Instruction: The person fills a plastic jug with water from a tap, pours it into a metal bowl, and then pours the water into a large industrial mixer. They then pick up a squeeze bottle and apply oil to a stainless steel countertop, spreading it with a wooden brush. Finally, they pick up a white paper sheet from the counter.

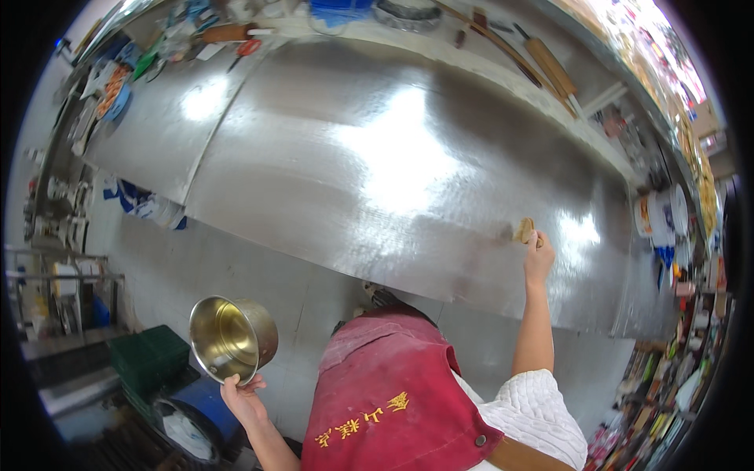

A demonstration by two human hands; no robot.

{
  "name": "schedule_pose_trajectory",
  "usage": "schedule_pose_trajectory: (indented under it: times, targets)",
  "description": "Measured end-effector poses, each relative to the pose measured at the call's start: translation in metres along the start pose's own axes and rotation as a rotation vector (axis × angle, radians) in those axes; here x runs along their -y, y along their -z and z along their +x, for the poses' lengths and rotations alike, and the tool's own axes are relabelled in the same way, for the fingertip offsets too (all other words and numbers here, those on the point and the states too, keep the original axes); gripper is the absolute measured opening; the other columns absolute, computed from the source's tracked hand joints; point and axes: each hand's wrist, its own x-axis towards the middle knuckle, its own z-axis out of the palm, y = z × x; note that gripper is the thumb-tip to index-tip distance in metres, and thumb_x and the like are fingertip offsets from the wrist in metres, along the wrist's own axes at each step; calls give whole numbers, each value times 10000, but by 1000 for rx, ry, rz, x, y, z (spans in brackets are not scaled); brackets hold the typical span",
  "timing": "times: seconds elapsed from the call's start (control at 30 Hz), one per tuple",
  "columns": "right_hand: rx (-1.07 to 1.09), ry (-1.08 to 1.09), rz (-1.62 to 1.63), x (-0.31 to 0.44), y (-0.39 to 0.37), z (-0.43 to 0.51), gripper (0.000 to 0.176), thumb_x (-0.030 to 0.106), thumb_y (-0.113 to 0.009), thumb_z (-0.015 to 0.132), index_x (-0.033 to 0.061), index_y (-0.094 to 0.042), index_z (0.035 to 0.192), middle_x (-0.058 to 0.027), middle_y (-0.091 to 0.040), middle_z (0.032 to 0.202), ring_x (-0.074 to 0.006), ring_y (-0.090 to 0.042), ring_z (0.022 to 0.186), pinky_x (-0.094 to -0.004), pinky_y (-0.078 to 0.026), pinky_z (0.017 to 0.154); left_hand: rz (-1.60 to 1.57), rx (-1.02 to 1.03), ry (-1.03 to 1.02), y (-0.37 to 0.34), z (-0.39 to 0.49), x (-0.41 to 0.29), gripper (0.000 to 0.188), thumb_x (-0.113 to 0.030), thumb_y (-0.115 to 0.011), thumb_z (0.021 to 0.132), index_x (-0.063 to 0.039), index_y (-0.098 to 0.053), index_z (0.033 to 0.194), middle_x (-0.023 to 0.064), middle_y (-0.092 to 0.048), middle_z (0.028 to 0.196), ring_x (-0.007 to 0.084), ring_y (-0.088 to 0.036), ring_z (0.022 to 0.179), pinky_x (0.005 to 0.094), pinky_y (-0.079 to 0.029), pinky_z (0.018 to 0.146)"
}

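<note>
My left hand (242, 395) grips the near rim of a round metal pot (259, 332), held over the floor at lower left. Yellowish liquid (227, 335) shows inside it. On the right, my right hand (539, 254) holds a small brush (523, 230) with pale bristles, low over or on the metal worktop (330, 194); whether the bristles touch it cannot be told. The worktop surface looks shiny and wet or oily, with bright reflections. A red apron with yellow writing covers my front.
Rolling pins (549, 66) and long sticks lie on the back ledge. Red-handled scissors (247, 48) and a blue basket of eggs (115, 101) are at back left. White buckets (660, 215) stand at the right end. A green crate (147, 356) and blue barrel (209, 406) are below left.
</note>
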Motion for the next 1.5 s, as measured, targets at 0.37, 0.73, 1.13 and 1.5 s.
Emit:
schedule_pose_trajectory:
  times: [0.37,0.73,1.13,1.5]
  targets:
    - [568,330,524,256,-158,8,181,171,-605,868,2,-637,924,-130,-640,736,-205,-592,622,-298,-465,605,-102,-197,-24,-1,7,-6,239,-121,-472,784,75,-530,907,147,-619,731,222,-615,523,298,-509,403]
    - [960,1066,231,304,-209,-101,74,97,-507,823,48,-554,851,-136,-582,835,-323,-597,711,-435,-476,627,-169,-274,67,40,65,-24,262,-111,-475,775,71,-504,961,162,-617,775,247,-613,519,306,-506,404]
    - [434,502,251,388,-176,-157,116,138,-575,862,48,-630,911,-196,-628,810,-362,-611,726,-397,-463,607,-143,-200,45,172,174,-76,315,-106,-478,744,105,-505,977,174,-619,765,252,-616,517,308,-504,408]
    - [308,250,767,558,-241,-171,312,208,-491,943,-90,-573,988,-152,-616,955,-196,-629,854,-286,-539,781,-229,-302,35,274,290,-123,297,-117,-479,765,75,-527,987,164,-634,800,253,-630,544,314,-517,436]
